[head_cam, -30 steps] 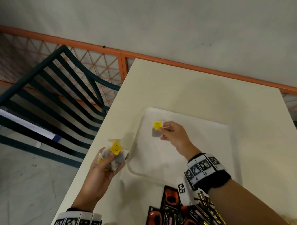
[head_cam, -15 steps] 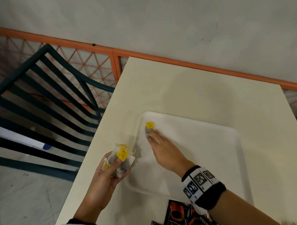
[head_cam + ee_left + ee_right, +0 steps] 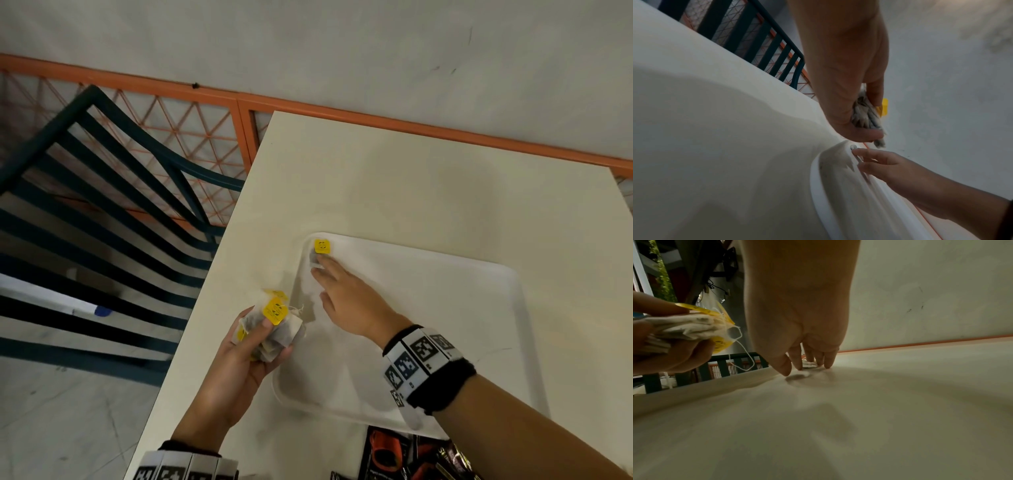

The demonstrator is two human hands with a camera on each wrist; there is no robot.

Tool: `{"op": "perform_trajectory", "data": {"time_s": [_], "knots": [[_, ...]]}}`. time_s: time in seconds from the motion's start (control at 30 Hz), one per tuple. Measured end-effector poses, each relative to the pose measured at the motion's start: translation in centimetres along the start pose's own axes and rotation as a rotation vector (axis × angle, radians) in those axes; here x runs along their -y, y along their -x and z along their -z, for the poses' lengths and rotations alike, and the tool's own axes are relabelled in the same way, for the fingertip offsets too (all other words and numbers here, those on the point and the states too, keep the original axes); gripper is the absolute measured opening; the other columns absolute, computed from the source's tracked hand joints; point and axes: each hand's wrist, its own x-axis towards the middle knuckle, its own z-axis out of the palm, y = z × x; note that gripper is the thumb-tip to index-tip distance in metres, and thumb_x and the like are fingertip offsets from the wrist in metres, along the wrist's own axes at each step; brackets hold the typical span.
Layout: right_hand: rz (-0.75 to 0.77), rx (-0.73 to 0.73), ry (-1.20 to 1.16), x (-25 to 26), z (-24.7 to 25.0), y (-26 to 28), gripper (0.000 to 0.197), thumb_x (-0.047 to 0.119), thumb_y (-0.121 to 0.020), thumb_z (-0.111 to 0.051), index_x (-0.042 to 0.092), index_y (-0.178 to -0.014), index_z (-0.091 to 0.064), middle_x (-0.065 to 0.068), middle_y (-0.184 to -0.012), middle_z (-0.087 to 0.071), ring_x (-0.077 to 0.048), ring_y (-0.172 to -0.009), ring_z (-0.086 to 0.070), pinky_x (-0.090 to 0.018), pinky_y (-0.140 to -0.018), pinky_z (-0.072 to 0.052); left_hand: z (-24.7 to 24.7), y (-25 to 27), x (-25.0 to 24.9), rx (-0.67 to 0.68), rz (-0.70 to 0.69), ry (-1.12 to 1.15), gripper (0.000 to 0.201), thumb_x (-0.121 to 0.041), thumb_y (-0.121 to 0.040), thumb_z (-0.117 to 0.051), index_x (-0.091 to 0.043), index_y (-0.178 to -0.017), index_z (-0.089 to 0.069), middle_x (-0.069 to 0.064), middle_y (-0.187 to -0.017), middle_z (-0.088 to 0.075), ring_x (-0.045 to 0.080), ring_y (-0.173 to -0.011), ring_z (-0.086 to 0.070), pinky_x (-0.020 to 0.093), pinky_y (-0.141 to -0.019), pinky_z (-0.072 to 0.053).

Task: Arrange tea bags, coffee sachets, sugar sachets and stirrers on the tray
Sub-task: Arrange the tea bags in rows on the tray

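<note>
While the head view looks down on a cream table (image 3: 394, 192), the white tray (image 3: 445, 274) lies on it towards the near side, and a single tea bag (image 3: 317, 258) with a yellow tag (image 3: 322, 246) sits in the tray's far left corner. The right hand (image 3: 349, 301) lies flat over the tray, fingers straight, its fingertips (image 3: 323, 262) touching that bag. The left hand (image 3: 246, 356) hovers just off the tray's left rim, fingers curled round a bunch of tea bags (image 3: 274, 329) (yellow tags showing on top). Dark sachets (image 3: 387, 452) lie on the table at the tray's near edge, partly cut off by the frame. A dark green chair (image 3: 102, 212) stands to the left of the table, and an orange railing (image 3: 205, 96) runs along the wall.

From the left wrist, the left hand (image 3: 842, 81) clasps the bunch of tea bags (image 3: 865, 115) between thumb and fingers, a yellow tag poking out beside it. Below, the right hand (image 3: 885, 167) stretches over the tray's rim (image 3: 818, 194), fingers extended towards the corner.

From the right wrist, the right hand (image 3: 797, 313) is released and straight-fingered, its tips pressing down on the tea bag (image 3: 808, 365), which lies on the tray floor. At left, the left hand (image 3: 674, 353) grasps its bunch (image 3: 684, 327), with white strings dangling loose.
</note>
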Motion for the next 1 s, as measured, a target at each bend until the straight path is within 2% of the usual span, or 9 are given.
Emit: {"op": "perform_trajectory", "data": {"time_s": [0.1, 0.17, 0.27, 0.37, 0.47, 0.57, 0.67, 0.8, 1.0], "knots": [[0.009, -0.066, -0.070, 0.2, 0.0, 0.2, 0.039, 0.010, -0.094, -0.041, 0.005, -0.134, -0.044, -0.008, -0.152, -0.027, -0.022, -0.142, -0.021, -0.028, -0.113, -0.021, -0.1, -0.2, 0.2, -0.007, 0.003, 0.001, 0.089, -0.047, -0.034, -0.091, -0.017, -0.113, -0.062, 0.008, -0.113, -0.067, 0.023, -0.102, -0.066, 0.029, -0.068, -0.057], [-0.069, -0.156, -0.194, 0.9, 0.1, 0.6, 0.034, 0.016, -0.096, -0.041, 0.011, -0.128, -0.051, -0.006, -0.141, -0.043, -0.021, -0.132, -0.039, -0.029, -0.108, -0.031, -0.1, -0.3, 0.3, -0.007, 0.000, 0.005, 0.089, -0.046, -0.034, -0.091, -0.017, -0.112, -0.062, 0.008, -0.113, -0.067, 0.023, -0.102, -0.066, 0.029, -0.068, -0.057], [-0.243, -0.232, -0.491, 2.7, 0.5, 1.5, 0.024, 0.026, -0.096, -0.044, 0.013, -0.107, -0.060, -0.007, -0.109, -0.061, -0.019, -0.101, -0.056, -0.026, -0.087, -0.044, -0.5, -0.4, 0.5, 0.002, -0.022, -0.009, 0.089, -0.048, -0.032, -0.091, -0.016, -0.110, -0.061, 0.005, -0.105, -0.070, 0.021, -0.095, -0.069, 0.028, -0.068, -0.058], [-0.333, -0.137, -0.714, 4.4, 0.6, 2.2, 0.030, 0.040, -0.092, -0.049, 0.014, -0.094, -0.063, -0.007, -0.098, -0.063, -0.013, -0.087, -0.056, -0.013, -0.072, -0.039, -0.9, -0.4, 0.6, 0.003, -0.043, -0.063, 0.089, -0.053, -0.033, -0.089, -0.017, -0.111, -0.061, 0.005, -0.101, -0.071, 0.018, -0.090, -0.070, 0.026, -0.064, -0.056], [-0.339, -0.054, -0.836, 5.2, 0.6, 2.4, 0.031, 0.042, -0.090, -0.050, 0.017, -0.096, -0.066, -0.007, -0.102, -0.064, -0.010, -0.088, -0.056, -0.017, -0.077, -0.041, -0.9, -0.4, 0.8, 0.001, -0.042, -0.106, 0.088, -0.051, -0.041, -0.087, -0.015, -0.117, -0.059, 0.011, -0.108, -0.068, 0.022, -0.096, -0.068, 0.027, -0.068, -0.056], [-0.389, 0.021, -1.047, 5.4, 1.2, 2.5, 0.037, 0.049, -0.091, -0.044, 0.022, -0.092, -0.068, 0.001, -0.100, -0.068, -0.010, -0.090, -0.061, -0.027, -0.087, -0.047, -0.7, -0.3, 1.0, 0.014, -0.024, -0.116, 0.059, -0.034, -0.064, -0.079, -0.014, -0.116, -0.059, 0.013, -0.110, -0.068, 0.025, -0.098, -0.067, 0.029, -0.071, -0.056], [-0.454, 0.109, -1.181, 5.2, 1.4, 2.3, 0.050, 0.060, -0.091, -0.030, 0.030, -0.090, -0.071, 0.006, -0.097, -0.071, -0.009, -0.094, -0.065, -0.026, -0.090, -0.049, -0.5, -0.2, 1.0, 0.013, -0.011, -0.149, 0.038, -0.020, -0.076, -0.070, -0.014, -0.112, -0.060, 0.010, -0.100, -0.069, 0.021, -0.090, -0.069, 0.027, -0.067, -0.055], [-0.422, 0.087, -1.232, 4.9, 1.0, 1.9, 0.026, 0.030, -0.093, -0.052, 0.013, -0.105, -0.067, 0.001, -0.095, -0.068, -0.009, -0.085, -0.063, -0.018, -0.076, -0.049, -0.2, -0.3, 0.9, 0.065, 0.009, -0.196, 0.049, -0.028, -0.063, -0.074, -0.017, -0.108, -0.062, 0.008, -0.094, -0.069, 0.018, -0.084, -0.068, 0.028, -0.066, -0.054], [-0.341, 0.024, -1.179, 4.5, 1.0, 1.4, 0.010, 0.016, -0.088, -0.061, 0.024, -0.081, -0.061, 0.007, -0.083, -0.062, -0.006, -0.079, -0.056, -0.018, -0.074, -0.045, 0.0, -0.5, 1.1, 0.110, 0.034, -0.227, 0.065, -0.030, -0.056, -0.072, -0.008, -0.115, -0.056, 0.014, -0.095, -0.064, 0.018, -0.082, -0.064, 0.028, -0.066, -0.052]]}}
